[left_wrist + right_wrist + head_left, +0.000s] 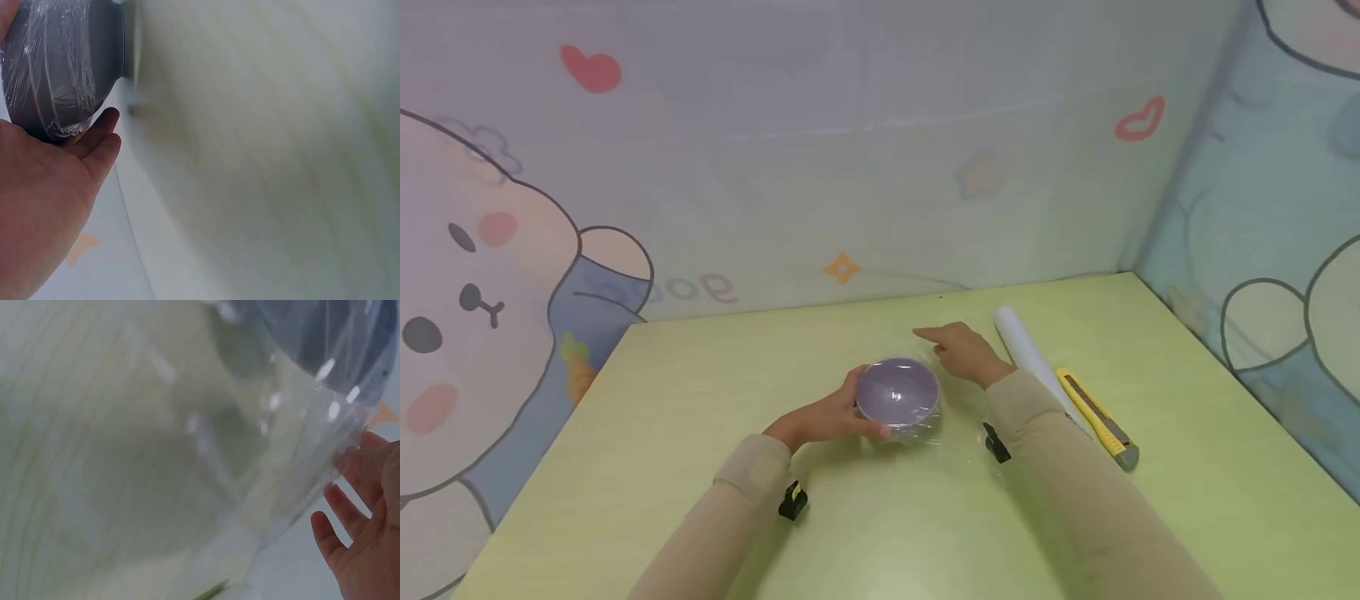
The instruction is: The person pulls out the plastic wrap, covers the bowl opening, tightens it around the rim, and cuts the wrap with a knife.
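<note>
A small purple bowl (897, 392) stands near the middle of the table, with clear cling film over its top and side. My left hand (835, 412) grips the bowl from the left, thumb at the near side and fingers round the far side. In the left wrist view, crinkled cling film (75, 69) clings to the bowl's wall. My right hand (962, 350) is just beyond the bowl to the right, its index finger pointing left. A loose sheet of cling film (294, 487) stretches from the bowl to the right fingertips, which pinch its edge.
A white roll (1026, 346) lies at the right, partly behind my right forearm. Beside it lies a yellow utility knife (1097, 417). The table (715, 375) ends at a printed cloth wall (775, 167) at the back, with another on the right.
</note>
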